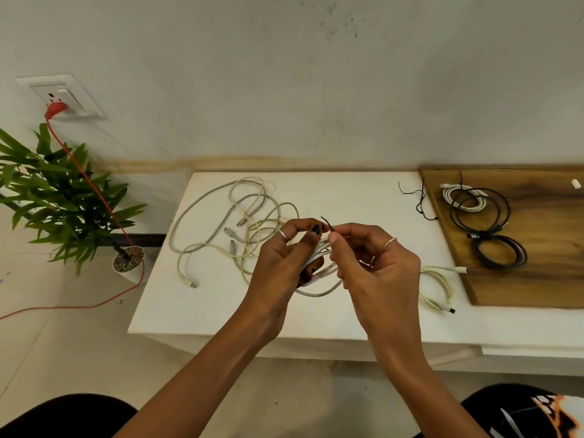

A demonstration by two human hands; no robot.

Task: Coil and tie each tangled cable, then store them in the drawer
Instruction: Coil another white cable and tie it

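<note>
Both forearms reach up from the bottom edge to meet over the white table [202, 314]. Fingertips first: the right hand [376, 263] pinches one end of a thin dark tie [327, 223] between thumb and forefinger, while the left hand [284, 260] pinches the tie from the other side with its fingers curled shut around a coiled white cable [319, 279], whose loops hang below the palm. Tying this coil looks to be the step in hand — to do it well, I would keep the left grip firm so the loops do not spring apart, draw the tie snug around the bundle, and cinch it at one spot rather than letting it slide along.

Beyond the hands, a tangle of pale cables [234, 222] sprawls on the table's left part, not yet coiled. A loosely looped cream cable [439, 289] lies to the right, near the wooden board [537, 273], where finished coils [483, 216] rest — white and black. Spare ties [418, 200] lie at the table's far edge. No drawer is visible. A potted plant [63, 197] and a red cord [94, 197] plugged into a wall socket [63, 96] stand left.
</note>
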